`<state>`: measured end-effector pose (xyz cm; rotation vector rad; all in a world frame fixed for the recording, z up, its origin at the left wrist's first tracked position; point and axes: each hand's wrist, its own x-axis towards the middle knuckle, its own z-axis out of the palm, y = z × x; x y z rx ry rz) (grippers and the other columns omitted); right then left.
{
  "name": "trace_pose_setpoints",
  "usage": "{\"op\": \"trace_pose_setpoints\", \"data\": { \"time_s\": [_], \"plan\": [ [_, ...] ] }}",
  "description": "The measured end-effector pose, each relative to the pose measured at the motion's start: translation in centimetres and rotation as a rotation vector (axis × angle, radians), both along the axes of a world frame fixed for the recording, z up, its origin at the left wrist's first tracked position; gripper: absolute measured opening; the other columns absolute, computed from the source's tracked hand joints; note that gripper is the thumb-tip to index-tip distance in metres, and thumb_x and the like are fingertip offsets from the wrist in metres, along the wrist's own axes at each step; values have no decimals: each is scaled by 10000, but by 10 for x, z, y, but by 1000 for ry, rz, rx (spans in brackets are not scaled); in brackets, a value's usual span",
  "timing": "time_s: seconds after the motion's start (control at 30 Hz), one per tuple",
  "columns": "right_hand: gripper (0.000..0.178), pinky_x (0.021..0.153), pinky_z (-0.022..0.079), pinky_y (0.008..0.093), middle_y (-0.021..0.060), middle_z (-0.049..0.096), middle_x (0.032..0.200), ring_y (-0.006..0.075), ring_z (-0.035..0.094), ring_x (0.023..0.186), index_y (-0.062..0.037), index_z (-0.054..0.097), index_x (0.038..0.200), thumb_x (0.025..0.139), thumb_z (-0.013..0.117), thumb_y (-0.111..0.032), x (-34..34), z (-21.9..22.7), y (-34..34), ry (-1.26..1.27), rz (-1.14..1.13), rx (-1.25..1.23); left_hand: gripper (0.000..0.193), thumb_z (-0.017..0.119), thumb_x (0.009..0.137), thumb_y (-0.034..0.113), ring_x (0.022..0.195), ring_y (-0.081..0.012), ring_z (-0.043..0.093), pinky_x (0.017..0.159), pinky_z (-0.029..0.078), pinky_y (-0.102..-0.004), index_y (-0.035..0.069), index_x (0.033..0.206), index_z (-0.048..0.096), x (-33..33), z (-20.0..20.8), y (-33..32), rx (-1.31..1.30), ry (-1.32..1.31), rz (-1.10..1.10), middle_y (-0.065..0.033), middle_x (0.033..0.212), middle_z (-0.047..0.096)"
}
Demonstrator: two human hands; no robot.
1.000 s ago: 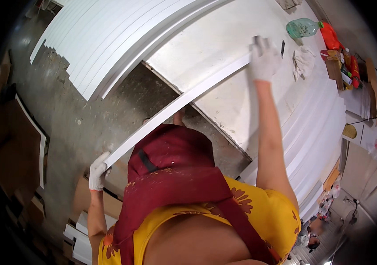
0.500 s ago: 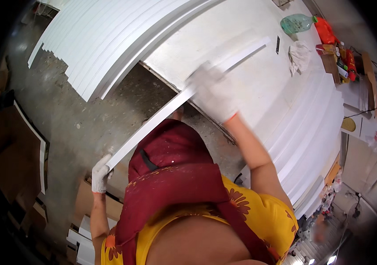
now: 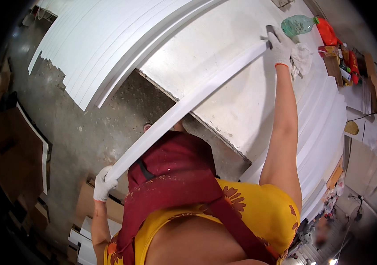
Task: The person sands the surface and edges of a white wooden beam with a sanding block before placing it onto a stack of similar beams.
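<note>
A long white strip [image 3: 188, 102] slants from beside my waist up across the worktable [image 3: 224, 112]. My left hand [image 3: 104, 183], in a white work glove, is closed around its near end. My right hand [image 3: 281, 49], gloved too with an orange cuff, is stretched out to the strip's far end. Its fingers are closed on a small dark grey block [image 3: 270, 35], which sits right at that end. Whether the block touches the strip cannot be made out.
Many white strips [image 3: 109, 39] lie side by side at the upper left, and more [image 3: 316, 132] at the right. Beyond my right hand are a white cloth [image 3: 302, 59], a green plastic bottle [image 3: 297, 25] and a red container [image 3: 327, 33]. Brown boards [image 3: 14, 150] stand at the left.
My right hand has moved from about the strip's middle, up and right to its far end, and the arm is now extended. My left hand keeps hold of the near end, slightly shifted.
</note>
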<state>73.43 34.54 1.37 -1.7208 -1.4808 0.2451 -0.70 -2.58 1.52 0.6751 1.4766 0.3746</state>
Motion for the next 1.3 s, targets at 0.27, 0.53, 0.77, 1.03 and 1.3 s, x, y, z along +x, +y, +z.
{"op": "trace_pose_setpoints", "data": {
  "time_s": [0.27, 0.53, 0.77, 1.03, 1.3],
  "plan": [
    [416, 1021, 471, 444, 94, 661, 1337, 338, 610, 1157, -262, 715, 1267, 879, 682, -410, -36, -30, -35, -663, -186, 22, 729, 820, 640, -26, 1192, -221, 591, 1046, 460, -345, 16, 1321, 565, 23, -40, -24, 541, 536, -94, -88, 1251, 610],
    [278, 921, 542, 438, 82, 690, 1254, 302, 615, 1223, -210, 732, 1129, 869, 635, -229, -304, 12, -226, -361, 622, -18, 667, 823, 649, -5, 1134, -245, 613, 1005, 480, -352, 21, 1280, 607, 27, -33, -20, 546, 562, -156, -99, 1196, 617],
    [354, 920, 508, 459, 73, 665, 1314, 276, 644, 1048, -181, 712, 1240, 898, 642, -239, -151, -10, -131, -488, 251, 0, 641, 816, 647, -18, 1099, -232, 620, 982, 487, -347, 32, 1258, 628, 14, -35, -23, 493, 525, -146, -93, 1157, 621],
    [434, 1057, 434, 443, 70, 622, 1391, 331, 569, 1225, -235, 701, 1296, 874, 693, -338, -11, -39, -30, -524, -316, 9, 626, 810, 646, -26, 1081, -231, 627, 970, 494, -340, 37, 1243, 634, 23, -27, -15, 482, 503, -97, -95, 1149, 628],
    [430, 1057, 431, 440, 131, 630, 1368, 348, 576, 1231, -137, 720, 1256, 854, 729, -288, -84, -29, -118, -429, -16, 152, 595, 799, 653, -34, 1050, -213, 631, 940, 506, -338, 32, 1222, 640, 22, -20, -15, 431, 532, -132, -80, 1120, 627]
  ]
}}
